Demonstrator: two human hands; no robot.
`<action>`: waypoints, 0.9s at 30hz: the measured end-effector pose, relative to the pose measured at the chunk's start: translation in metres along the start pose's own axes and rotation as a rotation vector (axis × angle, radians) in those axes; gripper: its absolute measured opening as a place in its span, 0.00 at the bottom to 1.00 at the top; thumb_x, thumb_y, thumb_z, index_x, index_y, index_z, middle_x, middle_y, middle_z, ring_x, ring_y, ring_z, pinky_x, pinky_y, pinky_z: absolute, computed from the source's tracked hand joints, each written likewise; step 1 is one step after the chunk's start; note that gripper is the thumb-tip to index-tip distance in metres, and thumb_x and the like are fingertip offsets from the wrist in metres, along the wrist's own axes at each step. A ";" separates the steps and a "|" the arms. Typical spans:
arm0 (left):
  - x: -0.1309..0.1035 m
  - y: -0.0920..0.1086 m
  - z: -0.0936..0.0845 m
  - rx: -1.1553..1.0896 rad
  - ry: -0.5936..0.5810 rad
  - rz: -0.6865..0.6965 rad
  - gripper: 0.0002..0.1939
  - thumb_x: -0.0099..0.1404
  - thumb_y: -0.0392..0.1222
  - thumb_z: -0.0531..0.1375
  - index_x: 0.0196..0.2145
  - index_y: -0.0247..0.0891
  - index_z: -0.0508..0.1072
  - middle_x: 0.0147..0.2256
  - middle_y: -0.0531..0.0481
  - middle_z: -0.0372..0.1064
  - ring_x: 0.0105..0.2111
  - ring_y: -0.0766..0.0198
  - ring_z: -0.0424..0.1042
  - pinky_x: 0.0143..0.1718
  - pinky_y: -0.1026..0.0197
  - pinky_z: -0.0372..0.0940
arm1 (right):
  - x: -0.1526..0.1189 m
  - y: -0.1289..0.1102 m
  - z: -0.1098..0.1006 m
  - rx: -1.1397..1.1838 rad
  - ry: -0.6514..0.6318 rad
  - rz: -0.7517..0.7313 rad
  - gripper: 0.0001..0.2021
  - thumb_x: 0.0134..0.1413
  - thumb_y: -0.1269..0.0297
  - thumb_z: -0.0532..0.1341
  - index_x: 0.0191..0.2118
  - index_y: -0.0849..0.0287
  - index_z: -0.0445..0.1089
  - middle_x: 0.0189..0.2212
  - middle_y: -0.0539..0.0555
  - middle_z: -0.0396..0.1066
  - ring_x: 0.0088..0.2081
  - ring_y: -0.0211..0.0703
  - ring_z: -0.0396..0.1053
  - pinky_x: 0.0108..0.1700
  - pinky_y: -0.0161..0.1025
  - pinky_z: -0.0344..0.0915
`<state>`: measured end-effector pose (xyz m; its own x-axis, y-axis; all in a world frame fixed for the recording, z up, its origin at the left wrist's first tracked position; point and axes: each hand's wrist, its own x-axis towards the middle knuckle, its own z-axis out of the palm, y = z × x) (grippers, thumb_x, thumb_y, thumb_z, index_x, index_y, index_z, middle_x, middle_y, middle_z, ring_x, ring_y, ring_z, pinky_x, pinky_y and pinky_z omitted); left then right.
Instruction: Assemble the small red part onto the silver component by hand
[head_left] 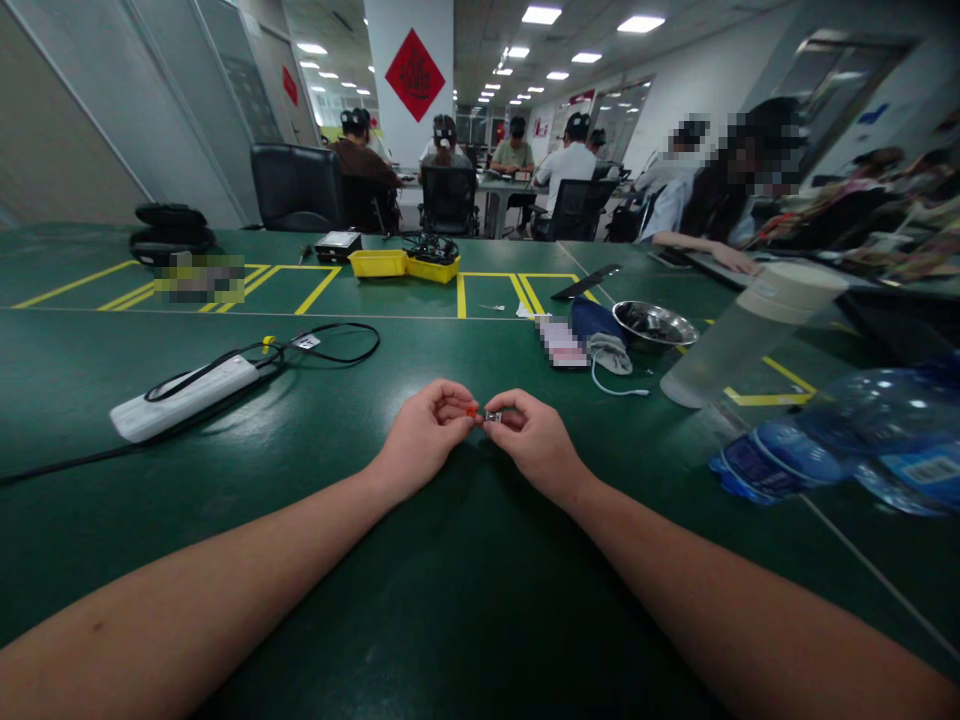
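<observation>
Over the middle of the green table (480, 560), my two hands are close together, their fingertips almost meeting. My left hand (430, 430) is closed in a pinch on a small orange piece (471, 411). Between the thumb and fingers of my right hand (541, 440) is a small silvery piece (493, 416), with dark parts on it. Both pieces are too small for me to tell their kind. Whether the two touch each other, I cannot tell. The fingers hide part of each.
A white power strip (187, 398) with a black cable lies left. Yellow trays (379, 263) stand at the back. To the right are a metal bowl (655, 325), a frosted bottle (739, 335) and plastic water bottles (795, 455). A person (720, 200) sits at the far right.
</observation>
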<state>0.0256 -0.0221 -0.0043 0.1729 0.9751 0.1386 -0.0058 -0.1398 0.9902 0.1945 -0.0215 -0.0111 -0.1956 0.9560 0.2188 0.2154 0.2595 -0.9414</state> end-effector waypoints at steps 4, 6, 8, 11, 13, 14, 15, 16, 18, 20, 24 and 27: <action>0.000 0.001 -0.001 0.029 0.008 -0.008 0.09 0.56 0.34 0.63 0.36 0.36 0.70 0.34 0.48 0.75 0.34 0.64 0.75 0.40 0.60 0.69 | 0.000 0.003 0.000 0.025 -0.006 -0.020 0.09 0.50 0.67 0.64 0.38 0.59 0.69 0.34 0.53 0.72 0.34 0.41 0.72 0.36 0.39 0.69; 0.001 0.001 -0.002 0.053 0.011 -0.014 0.08 0.57 0.36 0.63 0.36 0.36 0.72 0.34 0.47 0.76 0.34 0.63 0.75 0.39 0.60 0.68 | 0.000 0.005 0.000 0.034 -0.016 -0.033 0.10 0.50 0.67 0.63 0.41 0.59 0.70 0.36 0.54 0.73 0.36 0.42 0.73 0.40 0.40 0.70; 0.001 0.001 -0.004 0.085 0.036 -0.004 0.09 0.57 0.38 0.62 0.37 0.36 0.75 0.35 0.47 0.76 0.35 0.62 0.74 0.39 0.60 0.68 | 0.000 0.006 -0.002 0.007 -0.015 -0.050 0.11 0.51 0.67 0.63 0.42 0.59 0.71 0.38 0.55 0.73 0.37 0.42 0.72 0.42 0.42 0.70; 0.002 0.001 -0.007 0.174 0.098 0.051 0.10 0.59 0.40 0.61 0.39 0.37 0.77 0.37 0.47 0.76 0.36 0.62 0.73 0.40 0.60 0.67 | 0.000 0.004 -0.003 -0.078 0.004 -0.060 0.12 0.52 0.68 0.62 0.45 0.58 0.72 0.39 0.55 0.73 0.37 0.42 0.72 0.44 0.44 0.69; 0.003 0.001 -0.008 0.237 0.119 0.092 0.10 0.60 0.40 0.60 0.39 0.38 0.78 0.38 0.48 0.76 0.36 0.62 0.72 0.40 0.60 0.66 | 0.001 0.004 -0.002 -0.045 -0.007 -0.032 0.15 0.53 0.68 0.62 0.48 0.57 0.70 0.38 0.54 0.73 0.37 0.42 0.72 0.43 0.44 0.69; 0.003 0.002 -0.008 0.252 0.121 0.099 0.10 0.60 0.40 0.60 0.39 0.39 0.78 0.38 0.48 0.76 0.36 0.62 0.72 0.40 0.60 0.66 | 0.001 0.004 -0.002 0.007 -0.019 -0.010 0.17 0.53 0.68 0.61 0.50 0.57 0.69 0.37 0.54 0.73 0.36 0.42 0.72 0.42 0.43 0.70; 0.003 0.002 -0.008 0.252 0.119 0.097 0.10 0.60 0.40 0.60 0.40 0.39 0.78 0.38 0.48 0.75 0.36 0.63 0.72 0.39 0.60 0.66 | 0.001 0.005 -0.001 0.063 -0.030 0.010 0.18 0.52 0.68 0.62 0.50 0.58 0.67 0.36 0.54 0.72 0.36 0.41 0.72 0.41 0.42 0.71; 0.003 0.002 -0.008 0.238 0.115 0.086 0.11 0.60 0.40 0.61 0.40 0.39 0.77 0.38 0.49 0.75 0.35 0.63 0.72 0.38 0.61 0.66 | 0.001 0.006 0.000 0.105 -0.038 0.024 0.17 0.51 0.68 0.63 0.49 0.58 0.66 0.35 0.53 0.72 0.35 0.41 0.73 0.39 0.42 0.71; 0.004 0.002 -0.006 0.190 0.109 0.053 0.10 0.58 0.39 0.62 0.39 0.39 0.76 0.37 0.49 0.76 0.34 0.64 0.72 0.37 0.61 0.66 | 0.001 0.007 0.001 0.118 -0.037 0.023 0.14 0.49 0.67 0.65 0.43 0.58 0.66 0.33 0.52 0.72 0.34 0.41 0.72 0.37 0.40 0.71; 0.004 0.002 -0.005 0.161 0.104 0.028 0.08 0.57 0.38 0.63 0.37 0.38 0.76 0.35 0.49 0.76 0.33 0.64 0.73 0.36 0.62 0.66 | 0.001 0.007 0.002 0.083 -0.030 0.004 0.10 0.49 0.67 0.65 0.38 0.58 0.66 0.31 0.52 0.72 0.33 0.40 0.72 0.37 0.40 0.71; 0.003 0.001 -0.005 0.145 0.057 0.008 0.07 0.58 0.40 0.62 0.35 0.37 0.76 0.34 0.48 0.76 0.35 0.62 0.74 0.38 0.61 0.67 | 0.000 0.004 0.001 0.071 -0.010 -0.004 0.08 0.53 0.65 0.62 0.40 0.59 0.67 0.31 0.52 0.71 0.31 0.40 0.73 0.35 0.40 0.71; 0.002 0.001 -0.005 0.134 0.039 -0.004 0.07 0.58 0.40 0.62 0.35 0.37 0.76 0.33 0.48 0.76 0.34 0.62 0.74 0.37 0.61 0.67 | 0.000 0.003 0.000 0.065 -0.003 -0.018 0.09 0.53 0.65 0.62 0.41 0.59 0.68 0.30 0.52 0.72 0.31 0.41 0.73 0.35 0.40 0.71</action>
<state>0.0210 -0.0191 -0.0032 0.1341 0.9813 0.1379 0.1268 -0.1550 0.9798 0.1949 -0.0212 -0.0137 -0.2016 0.9507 0.2356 0.1493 0.2676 -0.9519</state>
